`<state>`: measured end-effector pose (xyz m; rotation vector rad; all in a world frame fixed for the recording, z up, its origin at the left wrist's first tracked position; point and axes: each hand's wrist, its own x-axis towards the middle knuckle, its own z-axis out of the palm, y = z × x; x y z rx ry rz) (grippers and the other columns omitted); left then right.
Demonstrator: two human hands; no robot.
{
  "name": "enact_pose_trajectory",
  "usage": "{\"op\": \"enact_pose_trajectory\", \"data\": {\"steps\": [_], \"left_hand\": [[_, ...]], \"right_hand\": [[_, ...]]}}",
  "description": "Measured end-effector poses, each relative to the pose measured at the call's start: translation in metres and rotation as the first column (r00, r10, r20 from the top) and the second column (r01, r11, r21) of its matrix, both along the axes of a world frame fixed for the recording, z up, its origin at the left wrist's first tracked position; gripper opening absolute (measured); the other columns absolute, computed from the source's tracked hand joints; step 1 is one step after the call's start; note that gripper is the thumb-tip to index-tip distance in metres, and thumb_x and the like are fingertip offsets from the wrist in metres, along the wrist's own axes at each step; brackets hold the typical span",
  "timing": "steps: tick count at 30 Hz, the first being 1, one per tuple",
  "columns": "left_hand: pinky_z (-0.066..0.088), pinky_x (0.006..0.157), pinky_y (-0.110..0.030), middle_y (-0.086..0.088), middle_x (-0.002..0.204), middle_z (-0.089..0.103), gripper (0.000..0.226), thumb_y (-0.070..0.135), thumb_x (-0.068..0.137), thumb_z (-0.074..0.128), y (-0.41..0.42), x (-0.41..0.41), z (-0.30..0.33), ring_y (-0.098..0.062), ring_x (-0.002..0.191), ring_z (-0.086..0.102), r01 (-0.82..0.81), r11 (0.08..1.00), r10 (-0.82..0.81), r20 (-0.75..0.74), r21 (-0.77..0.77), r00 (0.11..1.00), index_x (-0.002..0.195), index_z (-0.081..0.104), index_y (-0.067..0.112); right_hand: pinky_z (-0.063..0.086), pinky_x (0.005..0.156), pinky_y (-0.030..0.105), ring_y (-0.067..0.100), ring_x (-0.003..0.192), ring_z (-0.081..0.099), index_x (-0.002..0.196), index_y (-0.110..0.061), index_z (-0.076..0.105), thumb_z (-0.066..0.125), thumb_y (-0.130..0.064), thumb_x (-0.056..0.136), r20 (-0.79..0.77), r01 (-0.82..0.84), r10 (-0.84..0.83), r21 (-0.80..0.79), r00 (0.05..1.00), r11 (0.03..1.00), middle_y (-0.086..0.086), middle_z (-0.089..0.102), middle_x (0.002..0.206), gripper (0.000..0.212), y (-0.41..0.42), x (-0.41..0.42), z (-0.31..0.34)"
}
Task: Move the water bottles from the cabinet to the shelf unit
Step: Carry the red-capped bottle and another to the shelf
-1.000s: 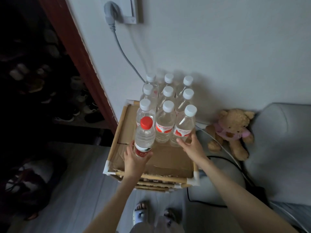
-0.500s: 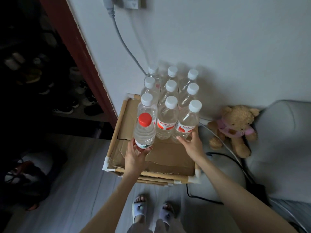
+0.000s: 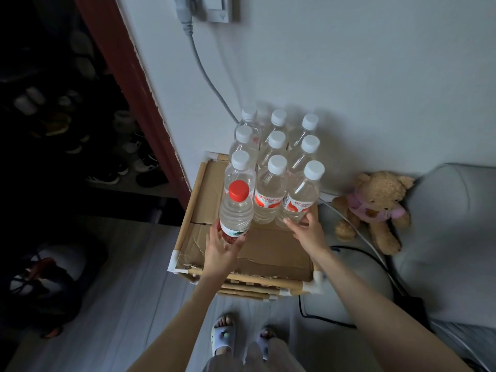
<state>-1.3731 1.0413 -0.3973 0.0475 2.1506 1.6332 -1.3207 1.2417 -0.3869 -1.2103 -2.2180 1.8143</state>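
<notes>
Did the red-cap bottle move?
Cannot tell: the red-cap bottle stays in the left hand beside the front-left white-cap bottle; only the camera shifted.

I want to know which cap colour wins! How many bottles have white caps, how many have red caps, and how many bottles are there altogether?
White-capped bottles: 9
Red-capped bottle: 1
Total: 10 bottles
</notes>
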Motion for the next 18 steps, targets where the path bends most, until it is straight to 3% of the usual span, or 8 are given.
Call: {"op": "enact_pose_trajectory", "data": {"steps": [4,6,9,11,13,15,18], "left_hand": [[0.045,0.098,-0.035,-0.004,0.136,0.043,0.079,0.041,0.069,0.075,-0.004,-0.003,0.001,-0.012,0.121,0.048,0.037,0.999,-0.039,0.042,0.038,0.998,0.134,0.032,0.026],[0.044,0.091,-0.021,-0.002,0.135,0.044,0.077,0.031,0.073,0.075,-0.006,-0.004,0.002,-0.011,0.121,0.047,0.057,0.997,-0.061,0.060,0.056,0.996,0.136,0.031,0.022],[0.049,0.081,-0.013,-0.001,0.130,0.051,0.078,0.022,0.072,0.076,-0.005,-0.004,0.006,-0.009,0.117,0.051,0.070,0.990,-0.082,0.103,0.120,0.991,0.136,0.031,0.020],[0.048,0.088,-0.020,0.000,0.131,0.051,0.087,0.033,0.065,0.080,-0.004,-0.004,0.010,-0.009,0.118,0.051,0.058,0.993,-0.071,0.129,0.103,0.989,0.136,0.031,0.026],[0.042,0.102,-0.042,0.001,0.137,0.045,0.095,0.049,0.056,0.082,-0.006,-0.003,0.008,-0.013,0.126,0.044,0.035,0.998,-0.043,0.139,0.061,0.989,0.134,0.029,0.038],[0.033,0.106,-0.055,0.001,0.145,0.035,0.100,0.063,0.050,0.079,-0.010,0.000,0.002,-0.018,0.134,0.032,0.019,1.000,-0.020,0.133,0.004,0.991,0.132,0.025,0.048],[0.028,0.108,-0.056,-0.005,0.152,0.016,0.106,0.068,0.053,0.069,-0.015,0.025,0.026,-0.025,0.138,0.022,-0.024,0.995,0.033,0.092,-0.098,0.995,0.140,0.016,0.037]], "right_hand": [[0.044,0.101,0.044,0.019,0.114,0.054,0.139,-0.020,0.031,0.070,-0.029,0.078,-0.027,0.037,-0.039,-0.061,0.999,0.997,0.003,0.051,0.132,0.073,-0.002,0.001,0.000],[0.042,0.103,0.046,0.020,0.121,0.050,0.143,-0.026,0.020,0.071,-0.028,0.078,-0.059,0.058,-0.067,-0.137,0.996,0.989,0.003,0.047,0.137,0.083,0.000,0.006,-0.002],[0.039,0.104,0.043,0.022,0.127,0.045,0.146,-0.025,0.013,0.070,-0.027,0.079,-0.068,0.056,-0.075,-0.250,0.995,0.967,0.005,0.034,0.148,0.088,0.001,0.013,-0.005],[0.036,0.108,0.044,0.022,0.131,0.041,0.146,-0.020,0.013,0.070,-0.028,0.078,-0.047,0.031,-0.044,-0.241,0.998,0.970,0.006,0.028,0.151,0.089,0.001,0.016,-0.003],[0.034,0.110,0.046,0.023,0.134,0.036,0.145,-0.017,0.013,0.071,-0.034,0.077,-0.004,-0.022,0.021,-0.182,1.000,0.983,0.008,0.024,0.152,0.091,0.001,0.019,0.001],[0.032,0.111,0.045,0.024,0.136,0.033,0.145,-0.014,0.015,0.068,-0.040,0.078,0.047,-0.118,0.123,-0.100,0.991,0.988,0.009,0.025,0.152,0.089,0.000,0.028,0.008],[0.032,0.110,0.039,0.024,0.134,0.035,0.142,-0.014,0.025,0.059,-0.047,0.082,0.130,-0.313,0.304,0.056,0.944,0.948,0.007,0.029,0.150,0.077,-0.006,0.044,0.019]]}}
